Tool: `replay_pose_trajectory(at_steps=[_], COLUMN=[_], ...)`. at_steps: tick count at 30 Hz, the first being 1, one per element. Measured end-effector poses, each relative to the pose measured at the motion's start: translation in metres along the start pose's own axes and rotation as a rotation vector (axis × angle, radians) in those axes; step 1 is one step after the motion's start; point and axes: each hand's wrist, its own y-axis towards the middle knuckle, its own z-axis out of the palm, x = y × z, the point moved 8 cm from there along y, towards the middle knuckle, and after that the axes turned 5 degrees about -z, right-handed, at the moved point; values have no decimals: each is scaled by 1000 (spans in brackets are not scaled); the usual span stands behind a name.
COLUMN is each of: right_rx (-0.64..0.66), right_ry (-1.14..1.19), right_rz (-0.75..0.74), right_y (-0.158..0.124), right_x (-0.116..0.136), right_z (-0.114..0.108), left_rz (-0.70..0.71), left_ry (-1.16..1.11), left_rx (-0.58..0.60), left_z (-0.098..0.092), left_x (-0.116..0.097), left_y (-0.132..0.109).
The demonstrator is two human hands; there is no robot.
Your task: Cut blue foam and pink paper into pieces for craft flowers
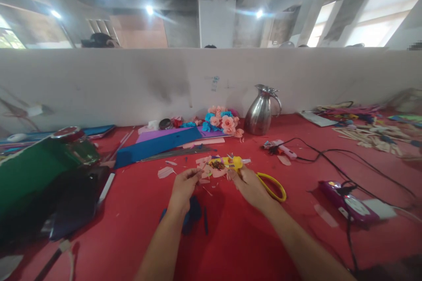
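Over the red table, my left hand (184, 186) is closed in a pinch beside a heap of pink paper scraps (217, 172). Whatever its fingertips hold is too small to name. My right hand (249, 186) has its fingers drawn together across the heap, and what lies in them cannot be made out. Just beyond its fingers rests a yellow bottle-like tube (234, 163). A yellow loop (278, 191), perhaps a scissor handle, shows to the right of this hand. Dark blue paper pieces (194, 214) lie by my left wrist.
Paper flowers (227, 122) in pink and blue sit near the white partition, left of a steel jug (260, 112). A pink corded tool (285, 150) and purple power strip (349, 204) lie right. Blue paper (158, 145) and a glass jar (79, 147) are left.
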Motion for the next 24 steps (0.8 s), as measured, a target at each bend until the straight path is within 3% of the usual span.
replay_pose_trajectory(at_steps=[24], right_rx=[0], right_ry=[-28], right_rz=[16], right_y=[-1], right_x=[2], right_z=[-5], left_rz=[-15], left_ry=[-23], left_rx=[2], left_z=[1], left_x=[-1], left_y=[-2])
